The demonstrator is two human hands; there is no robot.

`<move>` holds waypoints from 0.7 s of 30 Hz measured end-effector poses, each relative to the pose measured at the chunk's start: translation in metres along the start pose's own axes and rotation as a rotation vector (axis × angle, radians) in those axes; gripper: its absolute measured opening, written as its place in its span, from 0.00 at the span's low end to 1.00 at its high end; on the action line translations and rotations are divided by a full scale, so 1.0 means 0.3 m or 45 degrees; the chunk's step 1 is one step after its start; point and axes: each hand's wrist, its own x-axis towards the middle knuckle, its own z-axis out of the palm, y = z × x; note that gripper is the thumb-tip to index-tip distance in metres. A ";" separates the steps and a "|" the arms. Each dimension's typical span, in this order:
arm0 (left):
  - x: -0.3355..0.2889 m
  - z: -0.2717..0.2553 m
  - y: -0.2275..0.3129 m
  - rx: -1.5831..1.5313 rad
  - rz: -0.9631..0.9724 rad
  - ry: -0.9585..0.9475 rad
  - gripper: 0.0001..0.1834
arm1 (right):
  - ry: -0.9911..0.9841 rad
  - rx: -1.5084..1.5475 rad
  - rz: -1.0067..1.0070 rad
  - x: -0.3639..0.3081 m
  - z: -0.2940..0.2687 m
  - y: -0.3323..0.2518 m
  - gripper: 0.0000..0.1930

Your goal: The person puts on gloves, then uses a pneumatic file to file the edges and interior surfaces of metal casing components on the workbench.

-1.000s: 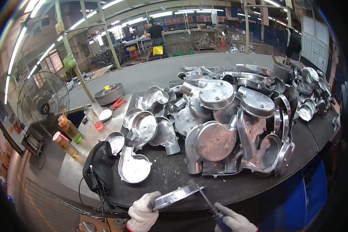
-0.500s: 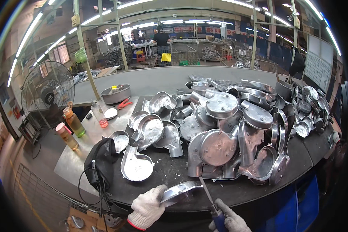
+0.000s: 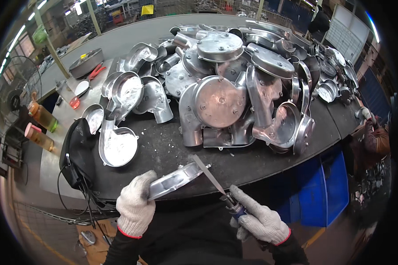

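My left hand [image 3: 136, 204], in a white knit glove with a red cuff, grips one end of a shiny metal blower housing [image 3: 174, 181]. The housing is tilted on edge above the bench's near edge. In my gloved right hand [image 3: 262, 219] is a flat file [image 3: 211, 176] with a dark blue handle. Its blade slants up to the left, and the tip meets or crosses the housing's far end; contact is hard to tell. Just beyond, an open housing with a round bowl [image 3: 120, 148] lies on the dark bench top [image 3: 163, 152].
A large heap of metal housings [image 3: 219, 101] covers the bench's middle and right. At left are a black bag [image 3: 77, 150] with cables, bottles [image 3: 42, 115], red-handled pliers [image 3: 96, 71] and a round metal pan [image 3: 86, 64]. Blue bins [image 3: 316, 190] stand below right, near another person's gloved hand [image 3: 366, 113].
The view has tipped downward, so the bench sits higher in it and more of my forearms shows. The file's tip now lies across the housing's end.
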 end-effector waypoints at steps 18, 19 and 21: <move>-0.046 0.004 0.023 0.028 -0.134 0.028 0.27 | 0.124 -0.844 -0.335 -0.040 0.111 -0.027 0.36; -0.045 0.001 0.025 0.020 -0.121 0.004 0.27 | -0.010 -0.501 -0.119 -0.043 0.101 -0.023 0.37; -0.041 -0.005 0.032 0.012 -0.111 -0.019 0.27 | -0.145 -0.157 0.098 -0.040 0.088 -0.011 0.38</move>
